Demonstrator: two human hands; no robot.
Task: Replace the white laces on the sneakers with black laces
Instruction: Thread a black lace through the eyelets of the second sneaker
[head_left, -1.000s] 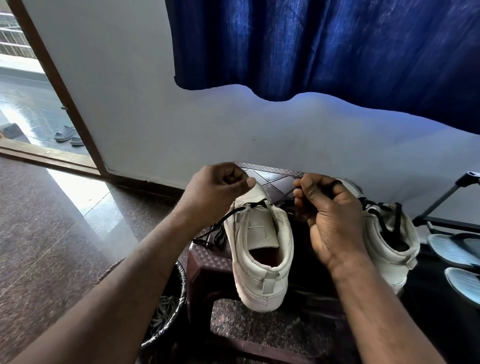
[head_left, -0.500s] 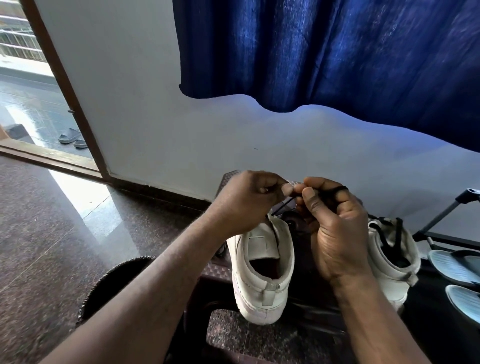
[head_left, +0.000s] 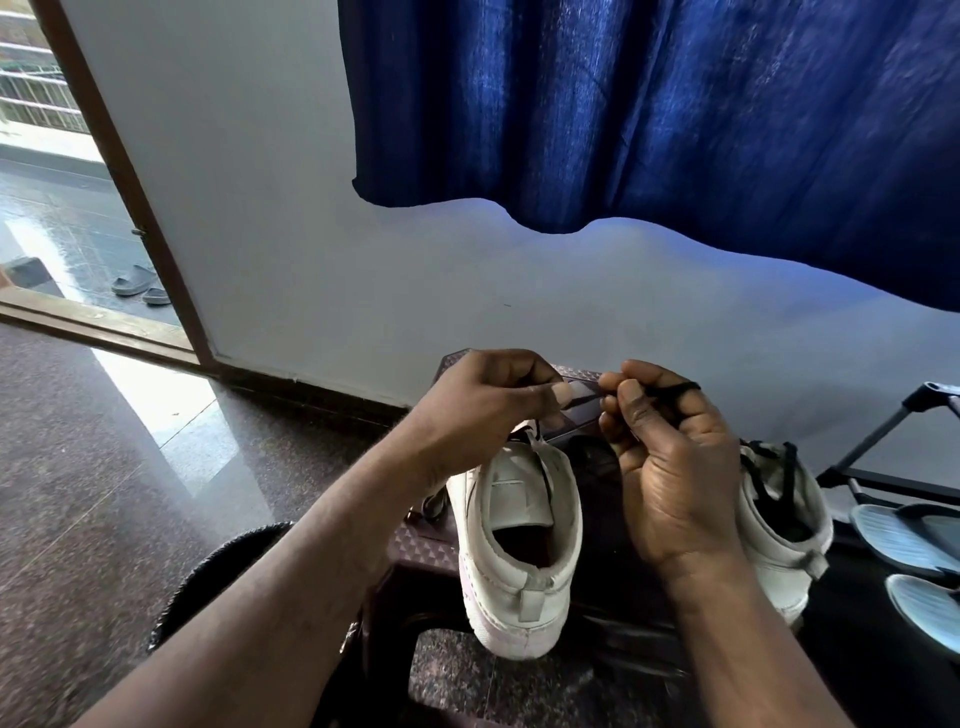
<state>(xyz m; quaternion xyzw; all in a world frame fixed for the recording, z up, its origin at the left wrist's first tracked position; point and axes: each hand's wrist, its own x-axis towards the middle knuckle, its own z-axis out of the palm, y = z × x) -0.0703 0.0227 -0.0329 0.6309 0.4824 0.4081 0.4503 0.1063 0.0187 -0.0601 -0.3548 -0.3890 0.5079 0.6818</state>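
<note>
A blue curtain (head_left: 649, 114) hangs across the top of the view against a pale wall (head_left: 260, 208), with polished stone floor (head_left: 78, 467) to the left running to an open doorway. Low in the middle stands a dark brown bench (head_left: 421, 545) that carries two white sneakers, heels toward the camera. The left sneaker (head_left: 519, 571) sits between the two forearms, its tongue up and its opening bare. The right sneaker (head_left: 779, 545) is partly hidden behind the right wrist and has black lacing across its front.

Both hands are raised above the toe end of the left sneaker, close together but not touching. The left hand (head_left: 483, 410) has curled fingers and pinches one end of the black lace (head_left: 675, 387) between thumb and forefinger. The right hand (head_left: 670, 467) is curled too, holding the same lace, which loops over its forefinger. A short taut stretch of lace runs between the two pinches.
</note>
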